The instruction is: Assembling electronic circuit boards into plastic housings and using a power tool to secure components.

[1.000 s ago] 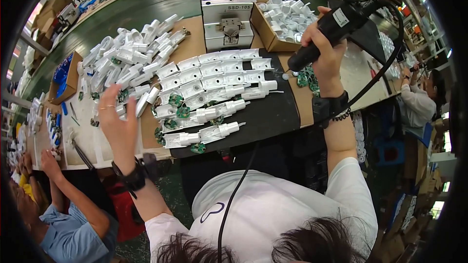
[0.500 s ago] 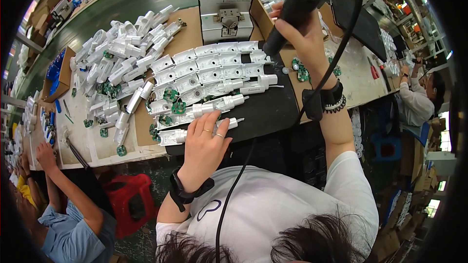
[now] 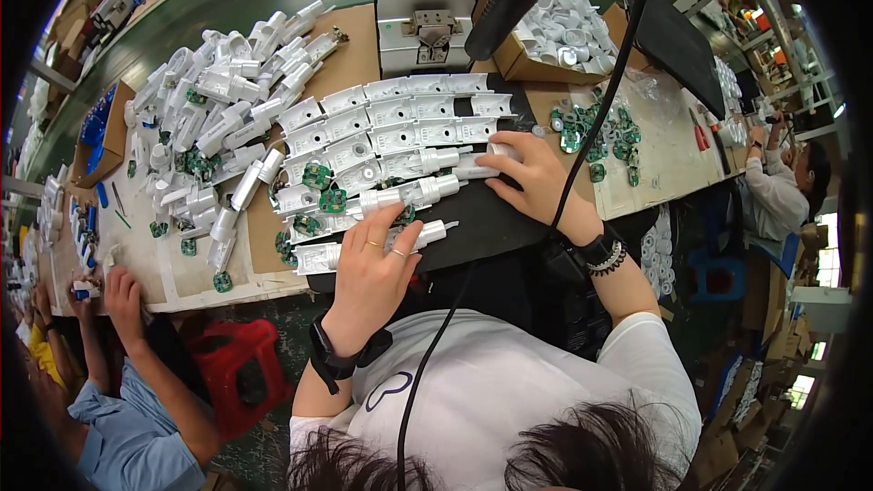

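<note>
Rows of white plastic housings (image 3: 391,139) lie on a black mat (image 3: 509,232). My left hand (image 3: 371,264) bends over the nearest row, its fingers closed on a white housing (image 3: 433,235) with a thin stem at its right end. Farther right, my right hand (image 3: 538,184) has its thumb and fingers around another white housing (image 3: 468,168) at the end of a row. A black electric screwdriver (image 3: 518,0) hangs free above my right hand, its cord running down past the wrist. Small green circuit boards (image 3: 316,175) sit on the left ends of the nearer rows.
Loose white housings (image 3: 227,95) are heaped at the left. A grey-white machine (image 3: 426,23) stands at the back, beside a cardboard box (image 3: 536,64) of white parts. Green boards (image 3: 600,132) lie at right, near red-handled pliers (image 3: 698,132). A co-worker's hand (image 3: 125,300) is at far left.
My right hand has let go of the screwdriver and come down to a housing on the mat. The screwdriver has swung left. My left hand has shifted slightly and stays on the near row.
</note>
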The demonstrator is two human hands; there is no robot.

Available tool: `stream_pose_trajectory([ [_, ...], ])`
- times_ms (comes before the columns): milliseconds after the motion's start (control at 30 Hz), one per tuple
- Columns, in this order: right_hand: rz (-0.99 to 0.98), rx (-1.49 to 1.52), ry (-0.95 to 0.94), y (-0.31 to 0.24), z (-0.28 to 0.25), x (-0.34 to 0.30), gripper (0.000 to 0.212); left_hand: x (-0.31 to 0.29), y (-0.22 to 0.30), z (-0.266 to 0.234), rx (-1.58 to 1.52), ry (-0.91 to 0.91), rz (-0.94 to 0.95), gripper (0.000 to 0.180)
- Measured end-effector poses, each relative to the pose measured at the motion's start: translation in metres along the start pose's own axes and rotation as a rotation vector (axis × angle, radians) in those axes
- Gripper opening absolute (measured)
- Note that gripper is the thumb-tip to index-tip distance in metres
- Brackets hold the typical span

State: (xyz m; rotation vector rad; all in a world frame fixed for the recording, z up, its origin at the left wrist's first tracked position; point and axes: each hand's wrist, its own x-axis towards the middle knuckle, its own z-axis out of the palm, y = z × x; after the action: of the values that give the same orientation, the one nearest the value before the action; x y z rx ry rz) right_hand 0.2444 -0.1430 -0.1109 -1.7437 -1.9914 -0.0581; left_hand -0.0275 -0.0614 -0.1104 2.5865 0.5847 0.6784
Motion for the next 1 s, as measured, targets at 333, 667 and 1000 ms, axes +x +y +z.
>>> stream_pose_trajectory([
  [333, 0.015, -0.004, -0.004, 0.007, -0.019, -0.03, 0.031, -0.005, -0.003, 0.009, -0.022, 0.029, -0.019, 0.042],
  [667, -0.197, 0.138, -0.014, 0.003, -0.007, -0.04, 0.035, 0.001, 0.014, 0.006, 0.03, 0.061, 0.038, 0.046],
  [1000, -0.103, 0.313, 0.016, 0.006, 0.0, -0.053, 0.034, 0.015, 0.048, 0.046, -0.103, -0.05, 0.207, 0.045],
])
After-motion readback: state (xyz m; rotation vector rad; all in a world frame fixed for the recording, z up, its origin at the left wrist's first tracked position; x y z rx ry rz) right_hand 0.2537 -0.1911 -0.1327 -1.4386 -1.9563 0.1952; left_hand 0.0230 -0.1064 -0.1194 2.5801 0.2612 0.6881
